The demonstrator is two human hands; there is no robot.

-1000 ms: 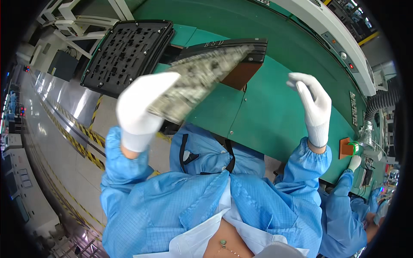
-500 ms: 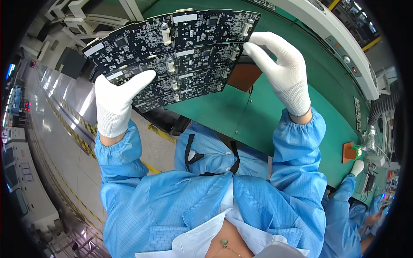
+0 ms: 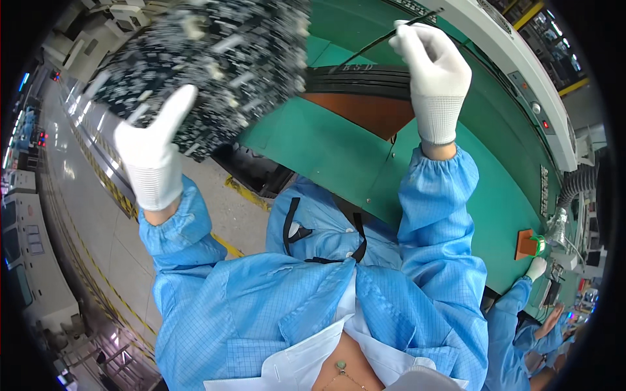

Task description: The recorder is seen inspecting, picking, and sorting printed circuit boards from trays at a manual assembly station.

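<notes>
My left hand [image 3: 147,146] grips the lower left edge of a large black circuit board panel [image 3: 215,72], thumb laid over its face. Motion blurs the panel, and its top runs out of view. At the upper right, my right hand [image 3: 433,65] has its fingers pinched together at a thin black strip [image 3: 375,44] that slants up to the right. Under that strip lies a stack of black flat pieces [image 3: 358,81] with pale lettering on top. A brown panel [image 3: 368,114] shows below the stack. Both hands wear white gloves.
A green worktop [image 3: 326,153] runs from the middle to the right, under a pale machine housing [image 3: 515,72]. A black bin [image 3: 251,169] stands beneath the panel. At the far right, a co-worker's gloved hand [image 3: 536,268] is near a small brown block [image 3: 524,244].
My left hand has swung the circuit board panel up and left. My right hand has come off the panel, moved up, and closed at the black strip. The black stack now shows.
</notes>
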